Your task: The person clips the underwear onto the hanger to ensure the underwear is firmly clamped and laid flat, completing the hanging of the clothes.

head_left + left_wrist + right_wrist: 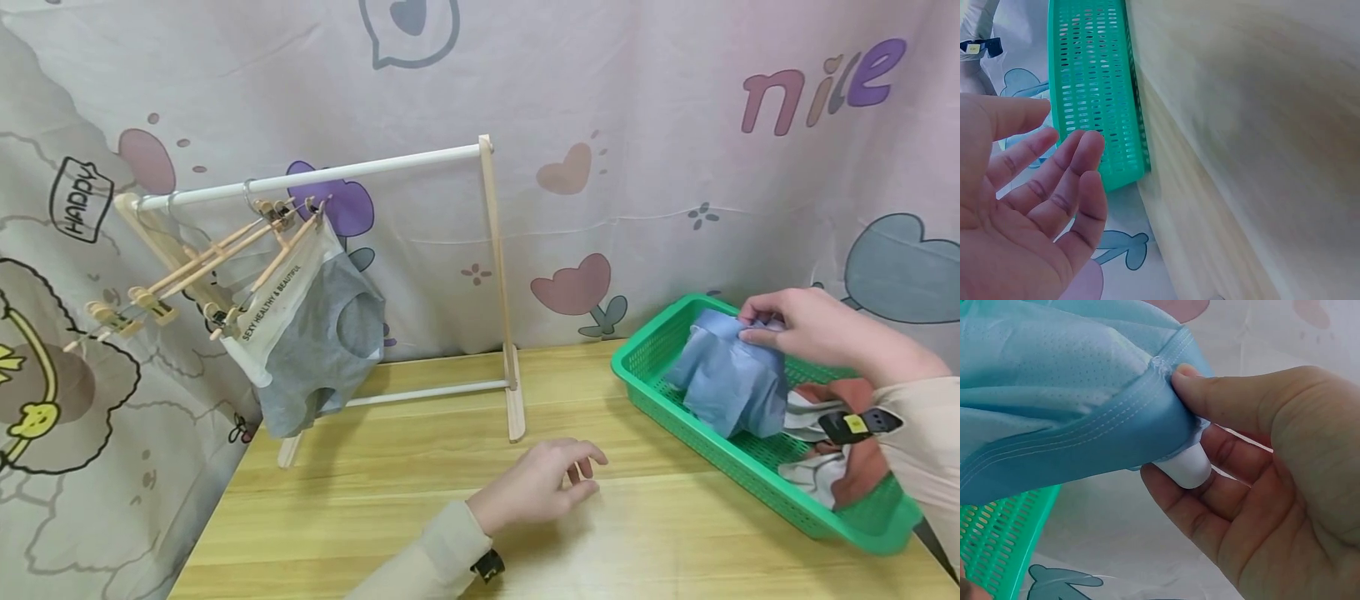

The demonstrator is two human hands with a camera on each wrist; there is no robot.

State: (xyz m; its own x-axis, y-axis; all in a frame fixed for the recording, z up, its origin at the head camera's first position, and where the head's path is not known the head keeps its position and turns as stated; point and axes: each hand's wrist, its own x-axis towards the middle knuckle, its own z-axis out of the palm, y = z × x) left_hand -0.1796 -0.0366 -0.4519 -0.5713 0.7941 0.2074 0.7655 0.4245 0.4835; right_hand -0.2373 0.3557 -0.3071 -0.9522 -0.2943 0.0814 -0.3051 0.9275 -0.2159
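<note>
A light blue mesh garment (731, 367) hangs from my right hand (813, 325) over the green basket. In the right wrist view, thumb and fingers pinch its double-stitched band (1116, 422), and a white tag (1188, 467) pokes out between them. The garment's lower part drapes down inside the basket (708, 454). My left hand (536, 483) is over the table, left of the basket, with loosely bent fingers and nothing in them. The left wrist view shows its palm, with the basket's slotted side beyond the fingertips.
Rust-and-white clothes (855, 483) lie at the basket's near end. On the left stands a rack with a white bar (390, 167). Wooden clip hangers (202, 267) hang from it, one carrying grey underpants (322, 333). A printed curtain (645, 100) backs the wooden table (420, 533).
</note>
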